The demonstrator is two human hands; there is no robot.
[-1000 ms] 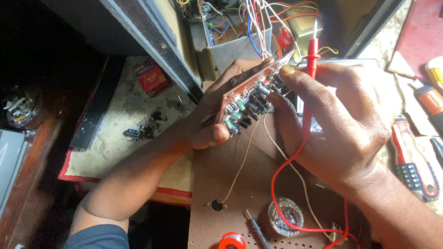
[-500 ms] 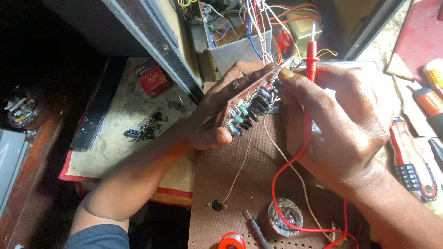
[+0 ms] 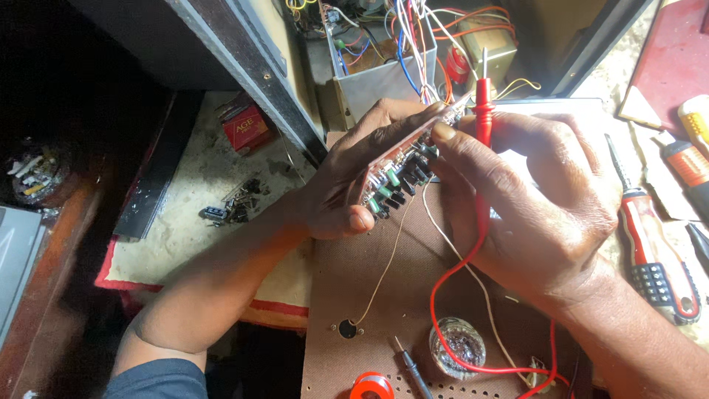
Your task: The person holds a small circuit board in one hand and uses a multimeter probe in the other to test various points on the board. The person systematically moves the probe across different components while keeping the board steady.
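Observation:
My left hand (image 3: 353, 174) grips a brown circuit board (image 3: 402, 164) on edge, its small green and black components facing right. My right hand (image 3: 543, 207) pinches a red test probe (image 3: 483, 103) upright beside the board's upper end, metal tip pointing up; its red lead (image 3: 458, 295) loops down over the brown perforated sheet (image 3: 369, 295). Many coloured wires (image 3: 421, 29) run from the board's top into an open metal chassis (image 3: 384, 66).
A red-handled screwdriver (image 3: 650, 244) and an orange-handled tool (image 3: 687, 162) lie at the right. A round glass piece (image 3: 458, 347), a black probe (image 3: 412, 369) and a red tape roll (image 3: 371, 386) sit near the bottom. A small red box (image 3: 247, 127) and loose parts (image 3: 233, 207) lie left.
Both hands with the board and probe stay almost still; the probe has shifted very slightly along the board's top end.

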